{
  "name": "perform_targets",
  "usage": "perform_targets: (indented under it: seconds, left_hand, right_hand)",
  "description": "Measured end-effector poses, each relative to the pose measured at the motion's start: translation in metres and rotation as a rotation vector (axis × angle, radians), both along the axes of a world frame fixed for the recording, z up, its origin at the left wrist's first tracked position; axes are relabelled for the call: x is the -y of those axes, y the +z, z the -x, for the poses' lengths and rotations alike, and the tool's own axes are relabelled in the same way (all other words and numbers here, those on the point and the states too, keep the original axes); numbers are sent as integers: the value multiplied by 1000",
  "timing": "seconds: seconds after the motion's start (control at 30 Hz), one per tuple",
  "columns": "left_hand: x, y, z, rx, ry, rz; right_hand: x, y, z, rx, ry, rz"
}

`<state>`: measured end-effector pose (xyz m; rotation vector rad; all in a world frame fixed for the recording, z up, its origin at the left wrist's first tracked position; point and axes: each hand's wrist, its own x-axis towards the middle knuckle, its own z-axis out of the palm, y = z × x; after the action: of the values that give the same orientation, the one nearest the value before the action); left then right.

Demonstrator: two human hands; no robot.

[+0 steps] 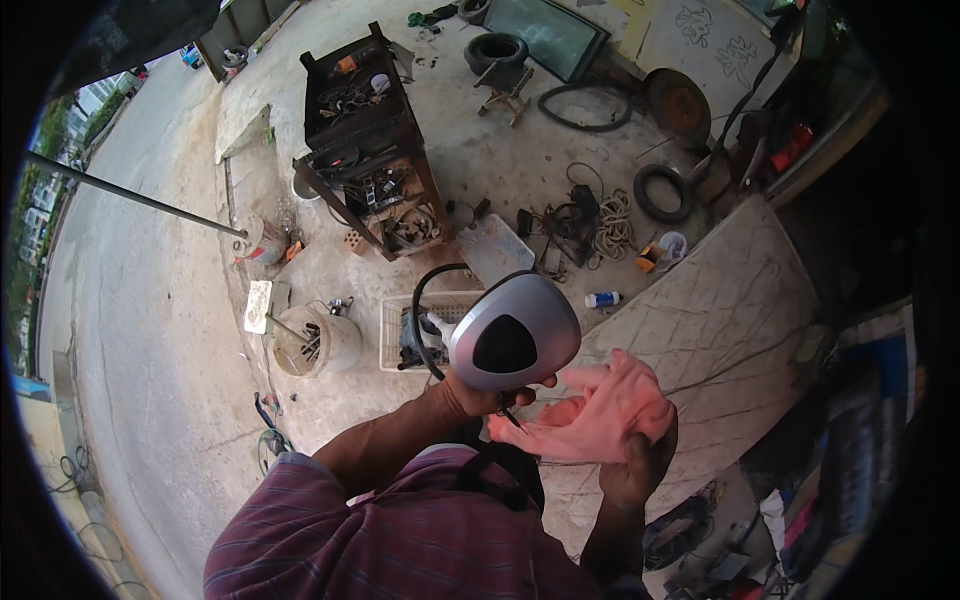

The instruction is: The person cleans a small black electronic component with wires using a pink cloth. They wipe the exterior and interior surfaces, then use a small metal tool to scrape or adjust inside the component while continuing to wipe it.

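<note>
My left hand point(462, 396) is closed around the underside of a silver, rounded housing point(558, 325) with a black triangular panel, shaped like a scooter's side mirror. Most of its fingers are hidden behind the housing. A curved black tube or stem point(416, 318) arcs beside the housing; where it joins is hidden. To the right, my right hand point(648, 470) grips a crumpled pink cloth point(610, 410). The cloth hangs leftward from that hand, close to the housing's lower edge; whether they touch I cannot tell.
Ahead lies a white basket point(388, 330), with a bucket of tools point(347, 352) to its left. A rusty metal rack point(432, 185) full of parts stands farther off. Cables point(612, 228), a small bottle point(602, 299) and tyres point(662, 193) lie on the concrete floor point(520, 165).
</note>
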<state>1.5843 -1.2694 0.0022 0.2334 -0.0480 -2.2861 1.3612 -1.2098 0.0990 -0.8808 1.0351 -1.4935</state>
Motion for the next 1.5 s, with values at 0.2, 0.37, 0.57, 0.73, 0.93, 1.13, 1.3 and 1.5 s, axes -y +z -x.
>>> perform_targets:
  seconds: [0.2,0.37,0.57,0.73,0.93,1.13,1.3,1.5]
  left_hand:
    - [-5,-5,5,-12,-85,29]
    - [-1,24,8,413,20,-44]
    - [29,25,-9,883,365,1348]
    - [12,6,-10,520,153,380]
    - [19,29,-12,614,-67,747]
    - [2,-44,-39,686,-362,387]
    - [-6,13,-15,724,-391,567]
    - [-19,-8,-1,750,-150,811]
  right_hand:
    - [51,1,-30,-743,107,376]
    - [22,-17,-56,-728,280,409]
    - [4,-16,-55,-647,415,432]
    - [9,3,-20,-290,21,213]
    - [52,33,-28,-1063,348,806]
    - [52,51,-22,-1288,518,776]
    - [63,52,-34,-1232,612,898]
    - [63,41,-37,-1063,579,769]
